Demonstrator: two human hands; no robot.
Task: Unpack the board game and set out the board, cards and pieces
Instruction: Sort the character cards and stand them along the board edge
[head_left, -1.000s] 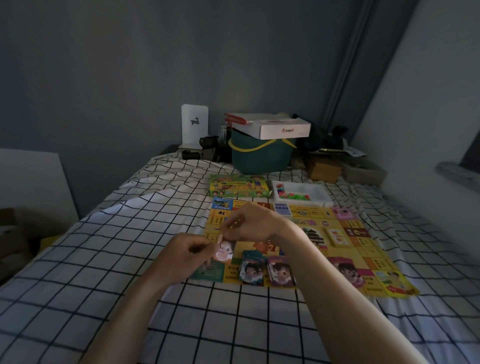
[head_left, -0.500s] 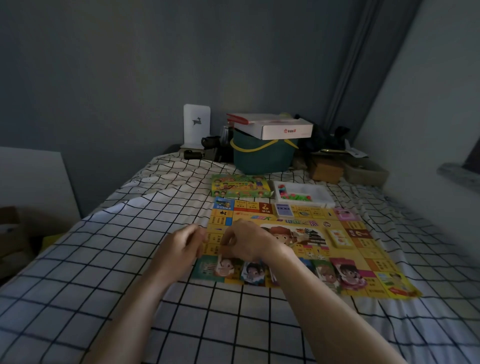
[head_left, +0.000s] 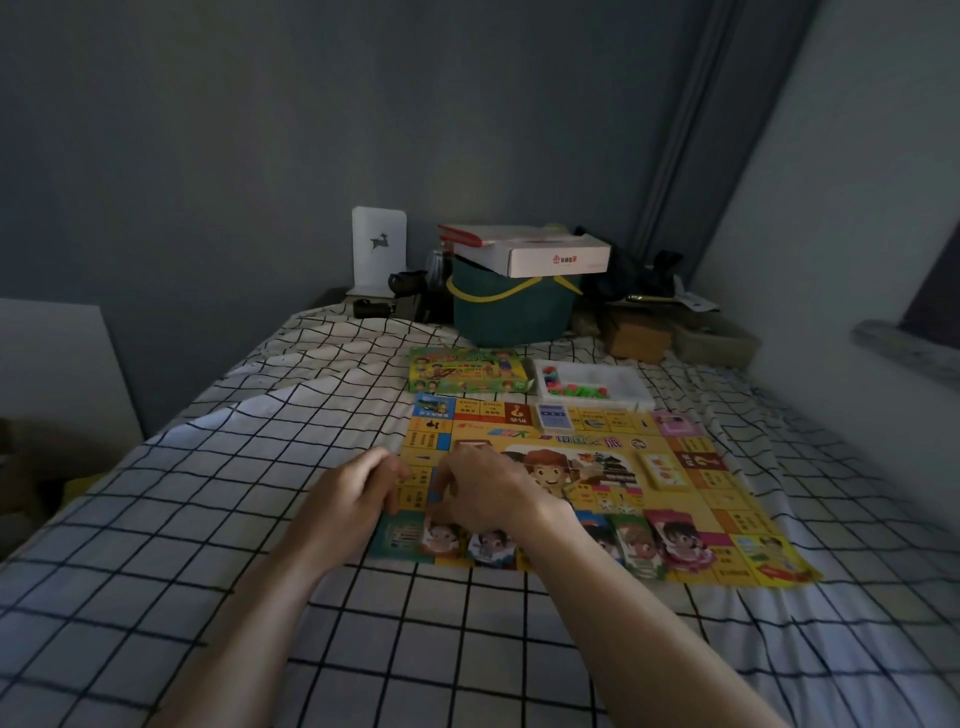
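Standing the character pieces along the near edge of the board.

My right hand (head_left: 485, 493) is curled down over the leftmost cardboard character stand-up (head_left: 440, 538), fingertips pinching its top as I seat it on the flat yellow paper game board (head_left: 727, 525) spread on the checked bedsheet (head_left: 208, 519). My left hand (head_left: 353, 499) hovers beside it, fingers loosely bent; whether it holds anything I cannot tell. I count five stand-ups in the near row, one partly hidden by my wrist. Two card decks sit on the board, a blue one (head_left: 555, 419) and a yellow one (head_left: 663, 470). Beyond lie one green game box (head_left: 467, 370) and one white tray of coloured tokens (head_left: 592, 387). Next, I judge, comes letting go gently so the piece stays upright, then the tokens.
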